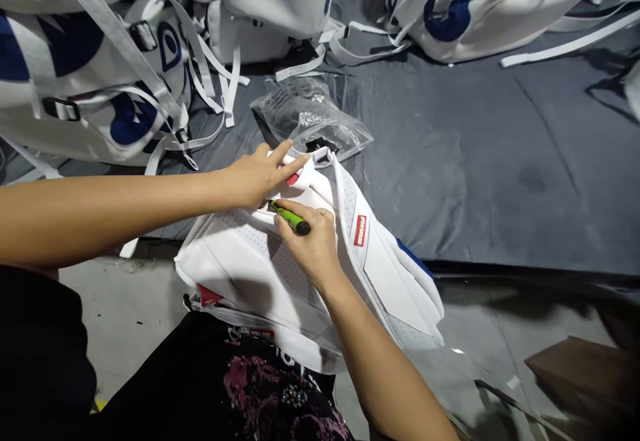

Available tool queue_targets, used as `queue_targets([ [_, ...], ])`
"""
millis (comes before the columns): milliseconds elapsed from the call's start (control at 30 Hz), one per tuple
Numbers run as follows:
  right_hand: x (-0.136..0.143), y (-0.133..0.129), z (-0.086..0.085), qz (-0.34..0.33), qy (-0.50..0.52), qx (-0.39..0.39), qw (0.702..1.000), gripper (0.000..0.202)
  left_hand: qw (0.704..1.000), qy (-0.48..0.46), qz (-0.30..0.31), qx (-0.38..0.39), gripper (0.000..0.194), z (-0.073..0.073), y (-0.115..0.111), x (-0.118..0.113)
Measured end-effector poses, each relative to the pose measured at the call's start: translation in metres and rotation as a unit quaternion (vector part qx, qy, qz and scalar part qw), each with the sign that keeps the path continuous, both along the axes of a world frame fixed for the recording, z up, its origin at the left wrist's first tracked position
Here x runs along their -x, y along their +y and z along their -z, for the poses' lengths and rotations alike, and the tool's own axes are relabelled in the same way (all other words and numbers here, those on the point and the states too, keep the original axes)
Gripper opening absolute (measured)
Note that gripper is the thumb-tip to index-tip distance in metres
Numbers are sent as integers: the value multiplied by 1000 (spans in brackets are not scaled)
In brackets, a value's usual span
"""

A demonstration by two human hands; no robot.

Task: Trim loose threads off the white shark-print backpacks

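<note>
A white backpack (310, 274) with a small red label leans over my lap against the table edge. My left hand (265, 171) lies on its top near the handle, the index and middle fingers stretched out and spread; the thumb is partly hidden. My right hand (313, 238) is closed around a green marker-like tool (293, 218) with a black rounded end. The tool's far end points at the fabric just beneath my left hand, and its tip cannot be made out. Behind the hands, a clear plastic bag (315, 111) lies on the table.
White and blue backpacks (140, 81) with loose straps are piled at the left. Another backpack (465, 18) sits at the back right. Dark grey cloth (475, 154) covers the table. On the floor at the lower right lies a brown piece (575, 374) resembling cardboard.
</note>
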State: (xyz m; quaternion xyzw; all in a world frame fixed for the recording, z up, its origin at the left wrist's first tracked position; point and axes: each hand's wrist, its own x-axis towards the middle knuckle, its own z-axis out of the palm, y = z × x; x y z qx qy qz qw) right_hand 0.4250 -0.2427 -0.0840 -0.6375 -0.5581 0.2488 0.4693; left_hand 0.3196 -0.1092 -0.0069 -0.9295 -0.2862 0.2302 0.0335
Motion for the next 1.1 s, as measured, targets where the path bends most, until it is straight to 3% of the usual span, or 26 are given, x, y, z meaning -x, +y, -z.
queue_targets([
  [167, -2, -5, -3, -1, 15, 0, 1000, 25, 999, -14, -7, 49, 112, -9, 6, 9],
  [333, -2, -9, -8, -9, 3, -2, 1000, 24, 987, 15, -122, 98, 124, -24, 4, 10],
  [400, -1, -10, -9, -10, -10, 0, 1000, 25, 983, 25, -135, 121, 123, -25, 7, 10],
  [667, 0, -14, -14, -38, -60, 16, 997, 26, 988, -2, -107, 108, 125, -10, 20, 23],
  [800, 2, -9, -17, -44, -33, 26, 998, 27, 987, 9, -84, 136, 122, -12, 26, 22],
  [967, 6, -1, -19, -81, 17, 26, 996, 28, 993, 27, -37, 108, 119, -8, 35, 21],
  [1100, 12, 5, -15, -59, 30, 40, 997, 32, 992, -8, -17, 127, 118, -2, 39, 28],
])
